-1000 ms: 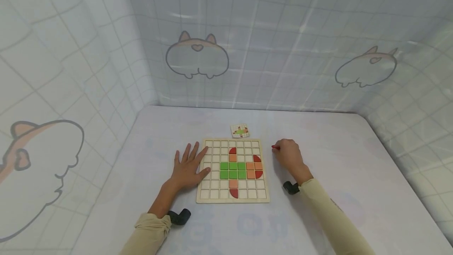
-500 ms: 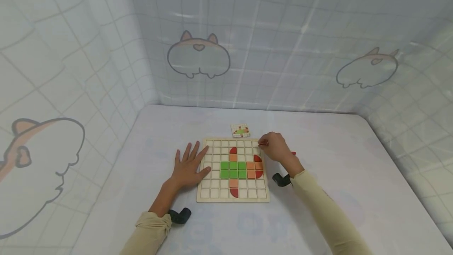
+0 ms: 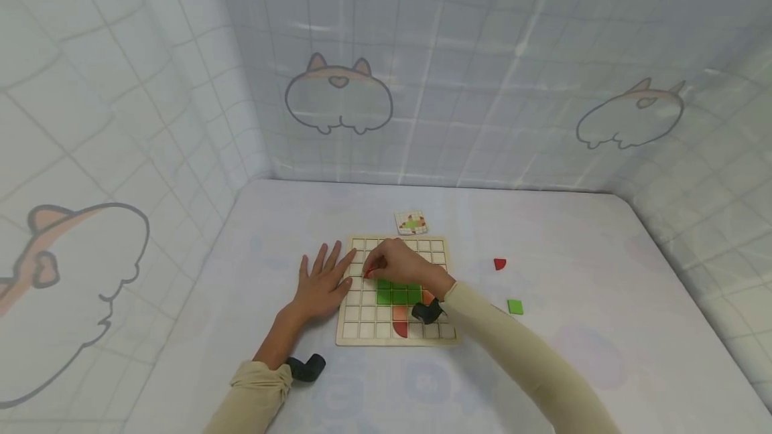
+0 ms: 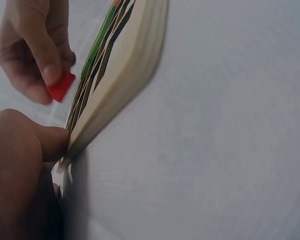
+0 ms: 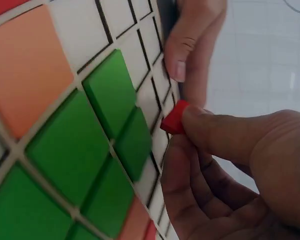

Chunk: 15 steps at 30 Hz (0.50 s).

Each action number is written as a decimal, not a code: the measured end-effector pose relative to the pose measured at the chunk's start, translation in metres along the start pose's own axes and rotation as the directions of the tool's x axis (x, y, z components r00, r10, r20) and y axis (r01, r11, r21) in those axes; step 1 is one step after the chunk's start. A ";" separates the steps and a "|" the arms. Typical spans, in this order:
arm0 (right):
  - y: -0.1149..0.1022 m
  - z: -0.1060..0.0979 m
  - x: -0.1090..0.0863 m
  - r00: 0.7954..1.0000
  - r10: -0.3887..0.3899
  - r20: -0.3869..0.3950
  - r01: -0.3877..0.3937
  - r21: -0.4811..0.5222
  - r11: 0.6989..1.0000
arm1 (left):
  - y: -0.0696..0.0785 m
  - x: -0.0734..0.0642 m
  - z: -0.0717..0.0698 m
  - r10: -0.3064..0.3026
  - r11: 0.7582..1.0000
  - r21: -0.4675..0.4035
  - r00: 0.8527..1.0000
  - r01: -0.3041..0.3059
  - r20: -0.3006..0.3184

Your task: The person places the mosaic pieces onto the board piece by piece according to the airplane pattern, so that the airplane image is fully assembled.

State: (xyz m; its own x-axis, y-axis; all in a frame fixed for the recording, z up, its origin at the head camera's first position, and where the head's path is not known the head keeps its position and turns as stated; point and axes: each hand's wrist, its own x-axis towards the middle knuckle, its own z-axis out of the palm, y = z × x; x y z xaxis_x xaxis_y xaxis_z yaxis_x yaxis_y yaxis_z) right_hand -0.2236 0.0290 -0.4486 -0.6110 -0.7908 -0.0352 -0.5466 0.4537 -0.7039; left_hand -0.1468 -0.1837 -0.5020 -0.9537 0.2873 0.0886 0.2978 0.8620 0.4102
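Observation:
A wooden grid board (image 3: pixel 366 331) lies on the table, with green square tiles (image 3: pixel 399 297) in its middle, an orange tile (image 3: pixel 400 313) and a red quarter-round tile (image 3: pixel 401 329) below them. My left hand (image 3: pixel 319 293) rests at the board's left edge, fingers spread, thumb on the rim. Over the board's left part, my right hand (image 3: pixel 401 263) pinches a small red tile (image 5: pixel 174 119) between thumb and index finger. In the right wrist view this tile is just off the grid. My right hand and forearm cover part of the pattern in the head view.
Right of the board lie a loose red quarter-round tile (image 3: pixel 500 264) and a loose green square tile (image 3: pixel 515 307). A small pattern card (image 3: pixel 412 222) sits behind the board. White tile-patterned walls surround the table at the back and sides.
My right hand has carried the red tile from right of the board leftward over it, uncovering the loose red and green tiles. My left hand has stayed in place.

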 end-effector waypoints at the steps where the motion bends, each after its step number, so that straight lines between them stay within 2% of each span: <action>1: 0.000 0.002 0.003 1.000 -0.002 0.011 0.002 -0.016 1.000 | 0.000 0.000 0.000 -0.002 1.000 -0.002 1.000 0.002 0.007; 8: 0.001 0.012 0.006 1.000 -0.025 0.003 0.025 -0.173 0.985 | 0.006 0.000 -0.006 -0.022 1.000 0.007 0.999 0.022 0.029; 15: 0.004 0.014 -0.003 0.992 -0.123 0.011 0.122 -0.259 0.958 | 0.005 0.001 -0.005 -0.036 0.999 0.016 0.999 0.035 0.025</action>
State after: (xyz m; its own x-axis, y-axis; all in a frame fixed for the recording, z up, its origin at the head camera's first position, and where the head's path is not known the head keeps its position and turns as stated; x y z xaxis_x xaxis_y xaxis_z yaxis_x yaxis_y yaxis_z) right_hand -0.2155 0.0277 -0.4611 -0.5328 -0.8451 0.0442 -0.7467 0.4449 -0.4946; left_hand -0.1461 -0.1812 -0.4952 -0.9625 0.2665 0.0515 0.2645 0.8782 0.3986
